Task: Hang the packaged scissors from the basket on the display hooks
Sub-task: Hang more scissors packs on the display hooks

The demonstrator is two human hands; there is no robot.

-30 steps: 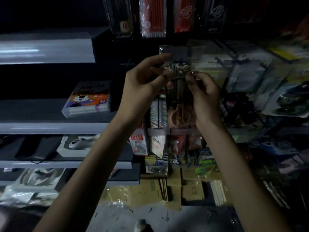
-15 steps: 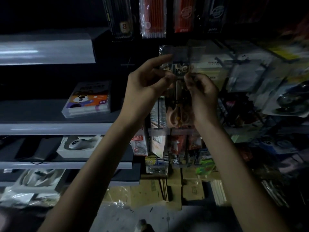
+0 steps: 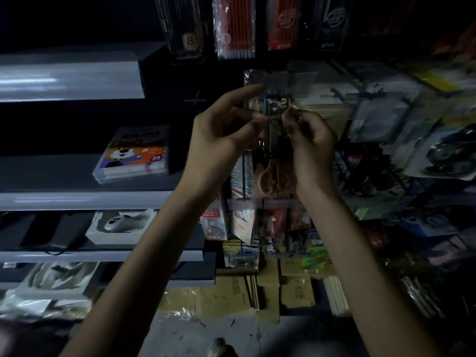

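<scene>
Okay, head view: left hand [image 3: 219, 135] and right hand [image 3: 309, 145] both pinch the top of the packaged scissors [image 3: 274, 176], upright between them. My left index is stretched up to the clear tag strip [image 3: 280, 78], which blocks the pack's top edge. Pen packs [image 3: 234, 27] above, marker box [image 3: 134, 153] at the shelf's right end.

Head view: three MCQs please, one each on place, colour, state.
1. The clear box of markers with a cartoon bear lies: A on the floor; B on the grey shelf left of the hands; C on a hook.
2. Handles of the clear-packed scissors: A blue; B green; C peach-orange.
3. The scissors pack is: A pinched by left hand and right hand; B in a basket; C held one-handed.
Key: B, it lies flat on the shelf; C, peach loops show between the wrists; A, both hands' fingers pinch its top.
</scene>
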